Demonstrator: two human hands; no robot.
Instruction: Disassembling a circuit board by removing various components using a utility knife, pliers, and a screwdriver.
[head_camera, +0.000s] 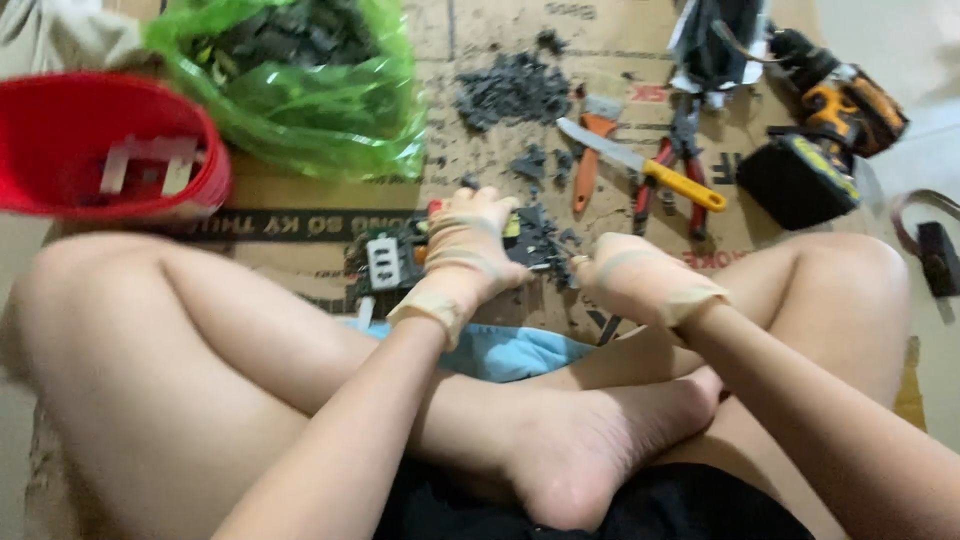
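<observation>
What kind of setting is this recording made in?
Probably an informal floor workspace at home or in a small workshop. The person sits cross-legged on flattened cardboard with a cordless drill, pliers and a knife laid out. A red basin is nearby.

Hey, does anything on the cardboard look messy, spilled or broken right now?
Yes. Dark broken fragments lie scattered over the cardboard beyond the circuit board, which the left hand presses down. More bits sit by the right hand.
</observation>
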